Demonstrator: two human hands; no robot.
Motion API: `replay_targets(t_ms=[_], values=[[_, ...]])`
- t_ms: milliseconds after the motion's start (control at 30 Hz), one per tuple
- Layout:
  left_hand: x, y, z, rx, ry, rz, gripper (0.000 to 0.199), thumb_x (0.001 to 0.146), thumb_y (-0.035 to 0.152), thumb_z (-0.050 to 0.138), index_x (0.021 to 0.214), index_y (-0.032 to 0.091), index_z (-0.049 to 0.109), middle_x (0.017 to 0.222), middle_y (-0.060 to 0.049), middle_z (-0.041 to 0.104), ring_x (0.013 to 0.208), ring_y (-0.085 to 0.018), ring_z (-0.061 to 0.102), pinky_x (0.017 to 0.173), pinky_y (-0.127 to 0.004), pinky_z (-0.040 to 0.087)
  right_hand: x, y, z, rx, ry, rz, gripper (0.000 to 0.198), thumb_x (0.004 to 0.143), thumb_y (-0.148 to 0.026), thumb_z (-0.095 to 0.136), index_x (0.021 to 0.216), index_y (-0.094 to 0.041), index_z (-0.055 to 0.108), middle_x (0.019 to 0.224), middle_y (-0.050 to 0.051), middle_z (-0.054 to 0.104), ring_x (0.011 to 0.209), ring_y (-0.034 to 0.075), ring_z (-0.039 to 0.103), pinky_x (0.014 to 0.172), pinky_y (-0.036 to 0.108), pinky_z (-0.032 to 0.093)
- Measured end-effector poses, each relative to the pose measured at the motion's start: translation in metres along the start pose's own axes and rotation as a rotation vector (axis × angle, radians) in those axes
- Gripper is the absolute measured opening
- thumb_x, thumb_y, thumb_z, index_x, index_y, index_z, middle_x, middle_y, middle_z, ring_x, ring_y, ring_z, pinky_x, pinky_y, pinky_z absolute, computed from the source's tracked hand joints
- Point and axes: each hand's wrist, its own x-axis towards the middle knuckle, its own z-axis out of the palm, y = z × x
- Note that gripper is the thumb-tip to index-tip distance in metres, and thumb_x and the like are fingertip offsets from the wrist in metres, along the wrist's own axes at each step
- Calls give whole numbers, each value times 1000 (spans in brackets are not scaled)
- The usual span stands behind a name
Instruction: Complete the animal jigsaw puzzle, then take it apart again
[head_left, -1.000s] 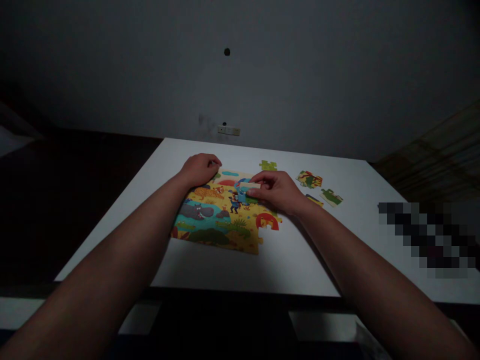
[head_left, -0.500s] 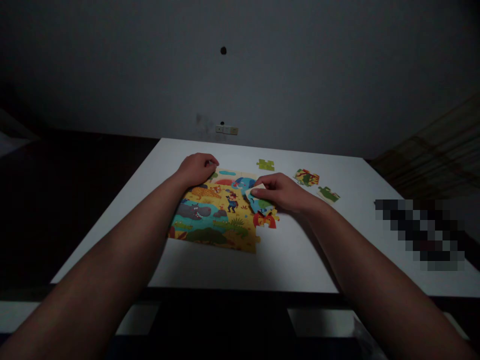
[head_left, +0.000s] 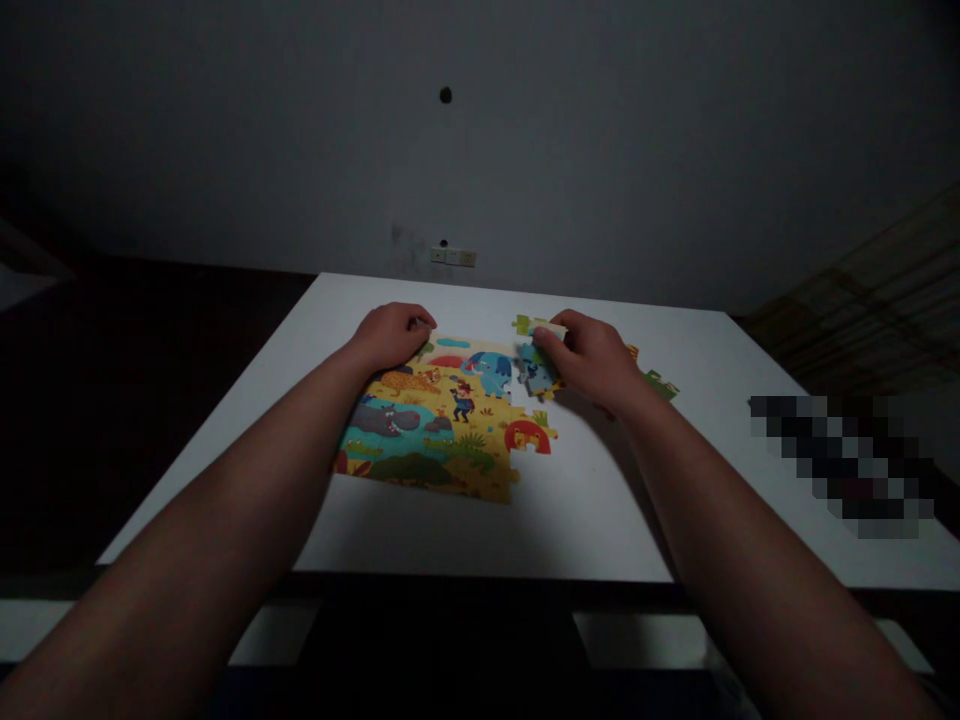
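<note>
A partly joined jigsaw puzzle (head_left: 420,425) with cartoon animals lies on the white table (head_left: 585,510). My left hand (head_left: 396,335) rests at its upper left corner, fingers curled; whatever lies under them, if anything, is hidden. To the right of the puzzle, my right hand (head_left: 592,355) pinches a mostly blue puzzle piece (head_left: 534,372) with a pale upper edge between thumb and fingers. The piece is tilted, its shadow beside it. A red and yellow lion piece (head_left: 527,437) sits against the puzzle's right edge.
A green piece (head_left: 521,324) lies partly behind the held piece. Another green piece (head_left: 660,386) lies beyond my right wrist, with a striped piece (head_left: 634,352) mostly hidden by the hand. A blurred-out dark object (head_left: 840,465) is at the table's right. Behind is a wall with sockets (head_left: 453,257).
My right hand has moved right and away from me with the blue piece, off the puzzle's right edge, uncovering the elephant and lion. My left hand has stayed in place.
</note>
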Motion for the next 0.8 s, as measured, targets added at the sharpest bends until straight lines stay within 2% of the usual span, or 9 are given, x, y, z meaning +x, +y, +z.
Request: replay_targets(t_ms=[100, 433, 600, 800], values=[[1, -2, 0, 7, 0, 7, 36, 96, 32, 70, 121, 23, 95, 108, -12, 91, 100, -31, 83, 97, -43, 64, 1, 2, 1, 44, 52, 34, 39, 111, -65, 71, 103, -27, 74, 86, 9, 74, 82, 30, 66, 75, 40, 38], [2, -4, 1, -4, -3, -14, 37, 96, 34, 69, 121, 23, 95, 99, -10, 90, 92, -29, 82, 91, -41, 64, 0, 1, 0, 127, -73, 14, 35, 111, -58, 74, 93, -28, 70, 79, 6, 66, 78, 28, 60, 74, 42, 37], [1, -3, 1, 0, 3, -5, 38, 95, 34, 69, 122, 23, 95, 106, -10, 91, 97, -29, 82, 92, -39, 64, -1, -1, 0, 35, -67, 16, 32, 109, -54, 74, 91, -27, 72, 80, 8, 68, 79, 28, 60, 75, 41, 33], [1, -2, 1, 15, 2, 6, 40, 96, 34, 67, 122, 22, 95, 107, -12, 91, 97, -31, 82, 95, -43, 64, -4, -6, 1, -115, -79, -47, 32, 114, -51, 66, 95, -26, 74, 78, 7, 71, 76, 27, 62, 71, 39, 31]])
